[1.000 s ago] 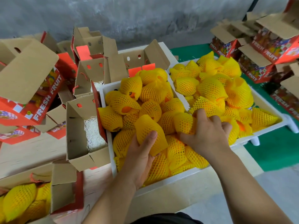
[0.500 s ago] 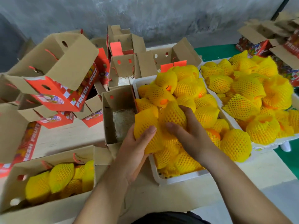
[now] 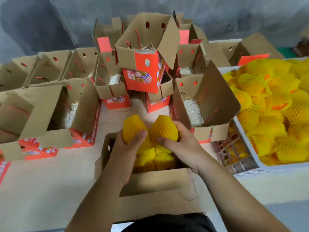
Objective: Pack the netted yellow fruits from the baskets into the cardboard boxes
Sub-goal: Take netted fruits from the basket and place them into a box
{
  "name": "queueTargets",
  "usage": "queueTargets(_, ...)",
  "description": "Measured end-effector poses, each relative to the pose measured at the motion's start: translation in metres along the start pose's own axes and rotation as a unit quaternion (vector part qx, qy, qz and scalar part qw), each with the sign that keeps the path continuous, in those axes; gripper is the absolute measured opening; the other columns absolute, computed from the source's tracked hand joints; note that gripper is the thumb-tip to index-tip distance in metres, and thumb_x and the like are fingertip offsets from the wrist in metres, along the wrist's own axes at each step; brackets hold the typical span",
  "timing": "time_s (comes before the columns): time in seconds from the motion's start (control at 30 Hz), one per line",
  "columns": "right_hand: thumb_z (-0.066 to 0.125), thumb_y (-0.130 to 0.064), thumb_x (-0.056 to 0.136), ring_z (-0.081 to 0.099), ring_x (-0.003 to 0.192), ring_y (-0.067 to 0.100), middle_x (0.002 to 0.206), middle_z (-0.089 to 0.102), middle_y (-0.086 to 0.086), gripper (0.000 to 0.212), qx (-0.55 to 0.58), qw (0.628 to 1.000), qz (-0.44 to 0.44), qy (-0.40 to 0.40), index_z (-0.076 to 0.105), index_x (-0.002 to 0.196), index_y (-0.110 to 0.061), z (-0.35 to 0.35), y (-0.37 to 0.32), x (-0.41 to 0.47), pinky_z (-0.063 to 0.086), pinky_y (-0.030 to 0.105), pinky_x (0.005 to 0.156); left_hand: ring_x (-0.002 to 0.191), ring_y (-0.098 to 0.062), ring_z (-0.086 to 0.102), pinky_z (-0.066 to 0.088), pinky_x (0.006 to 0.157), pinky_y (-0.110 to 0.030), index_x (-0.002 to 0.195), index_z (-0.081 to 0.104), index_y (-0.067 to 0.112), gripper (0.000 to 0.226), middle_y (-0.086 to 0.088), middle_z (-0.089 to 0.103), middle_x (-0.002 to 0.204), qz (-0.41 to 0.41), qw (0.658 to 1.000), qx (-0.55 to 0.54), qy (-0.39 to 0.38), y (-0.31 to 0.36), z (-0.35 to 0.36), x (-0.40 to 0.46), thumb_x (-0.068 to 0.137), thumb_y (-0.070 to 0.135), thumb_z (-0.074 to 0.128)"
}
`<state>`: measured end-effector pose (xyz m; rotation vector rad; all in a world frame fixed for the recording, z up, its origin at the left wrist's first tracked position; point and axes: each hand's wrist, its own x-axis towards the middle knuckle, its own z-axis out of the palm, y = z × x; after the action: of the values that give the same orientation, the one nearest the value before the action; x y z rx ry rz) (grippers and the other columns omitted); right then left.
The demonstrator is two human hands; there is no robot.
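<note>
Just one cam here, head-mounted, wide-angle, so no second view to overlap. Looks forward and steeply down over counter [image 3: 41, 181]. Both forearms come in from bottom edge, hands close under lens, mid-frame. Open cardboard boxes [image 3: 55, 113] fan out beyond, white basket [image 3: 275, 166] at right edge, grey wall [image 3: 234, 15] across top. Edges bend, fisheye-ish; slight blur.
</note>
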<state>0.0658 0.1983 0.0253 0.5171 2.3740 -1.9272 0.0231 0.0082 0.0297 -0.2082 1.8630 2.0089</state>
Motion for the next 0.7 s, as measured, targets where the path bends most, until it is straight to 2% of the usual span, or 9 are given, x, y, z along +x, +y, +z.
queueTargets(0.07,0.080,-0.048,0.068,0.061,0.106,-0.004,0.106,0.067,-0.022,0.054,-0.066,0.997,0.028,0.030,0.061,0.117,-0.039,0.024,0.010,0.004,0.051,0.023,0.094,0.112,-0.020,0.070,0.059,0.087,-0.048,0.129,0.057,0.037,0.090,0.006,0.071,0.122,-0.019,0.999,-0.003,0.036,-0.005,-0.026,0.005,0.053,0.072,0.089)
queueTargets(0.17,0.076,-0.042,0.074,0.065,0.103,0.017,0.108,0.070,-0.006,0.053,-0.198,0.972,0.122,-0.028,0.057,0.122,-0.031,0.039,0.023,0.014,0.051,0.033,0.091,0.116,-0.014,0.063,0.054,0.079,-0.035,0.131,0.050,0.043,0.089,0.012,0.065,0.126,-0.055,0.998,0.015,0.028,-0.015,-0.057,0.008,0.055,0.069,0.088)
queueTargets(0.3,0.054,-0.038,0.098,0.062,0.119,0.036,0.124,0.069,0.015,0.036,-0.358,0.914,0.186,-0.046,0.066,0.123,-0.015,0.060,0.037,0.049,0.048,0.041,0.104,0.115,-0.015,0.063,0.054,0.085,-0.038,0.121,0.052,0.056,0.077,0.012,0.063,0.127,-0.085,0.996,0.012,0.006,-0.025,-0.073,0.019,0.051,0.071,0.081)
queueTargets(0.37,0.048,-0.044,0.101,0.053,0.129,0.039,0.136,0.061,0.017,0.043,-0.392,0.896,0.205,-0.043,0.062,0.131,-0.017,0.073,0.044,0.062,0.042,0.040,0.110,0.112,-0.015,0.065,0.054,0.088,-0.039,0.124,0.053,0.051,0.083,0.011,0.066,0.125,-0.091,0.995,0.035,0.006,-0.026,-0.072,0.026,0.049,0.072,0.081)
queueTargets(0.43,0.060,-0.052,0.093,0.042,0.133,0.037,0.139,0.047,0.014,0.061,-0.412,0.880,0.228,-0.065,0.049,0.141,-0.016,0.080,0.052,0.067,0.039,0.039,0.109,0.117,-0.018,0.062,0.052,0.102,-0.046,0.134,0.050,0.045,0.092,0.010,0.065,0.129,-0.105,0.992,0.069,0.005,-0.029,-0.071,0.030,0.051,0.070,0.081)
queueTargets(0.5,0.072,-0.056,0.083,0.040,0.132,0.032,0.132,0.035,0.009,0.088,-0.370,0.888,0.271,-0.046,0.033,0.149,-0.012,0.081,0.059,0.063,0.042,0.038,0.105,0.116,-0.016,0.061,0.050,0.105,-0.047,0.136,0.048,0.042,0.084,0.010,0.066,0.127,-0.114,0.989,0.096,-0.004,-0.034,-0.069,0.031,0.064,0.062,0.085)
queueTargets(0.57,0.078,-0.062,0.075,0.041,0.135,0.031,0.142,0.031,0.011,0.111,-0.321,0.902,0.290,-0.021,0.020,0.156,-0.013,0.078,0.058,0.058,0.042,0.039,0.106,0.108,-0.009,0.062,0.053,0.100,-0.042,0.137,0.048,0.039,0.072,0.011,0.066,0.121,-0.123,0.986,0.111,-0.023,-0.037,-0.066,0.034,0.077,0.050,0.086)
queueTargets(0.63,0.076,-0.062,0.077,0.042,0.139,0.033,0.150,0.032,0.013,0.111,-0.327,0.901,0.283,-0.024,0.014,0.159,-0.019,0.074,0.051,0.051,0.041,0.042,0.110,0.107,-0.010,0.062,0.053,0.100,-0.041,0.139,0.047,0.036,0.071,0.010,0.065,0.121,-0.135,0.982,0.121,-0.044,-0.037,-0.064,0.034,0.081,0.046,0.085)
queueTargets(0.7,0.070,-0.055,0.085,0.046,0.136,0.034,0.150,0.039,0.012,0.091,-0.362,0.903,0.232,-0.013,0.024,0.158,-0.024,0.068,0.038,0.043,0.041,0.045,0.112,0.111,-0.014,0.061,0.053,0.102,-0.042,0.141,0.045,0.035,0.073,0.006,0.063,0.126,-0.134,0.981,0.128,-0.047,-0.037,-0.064,0.035,0.081,0.049,0.083)
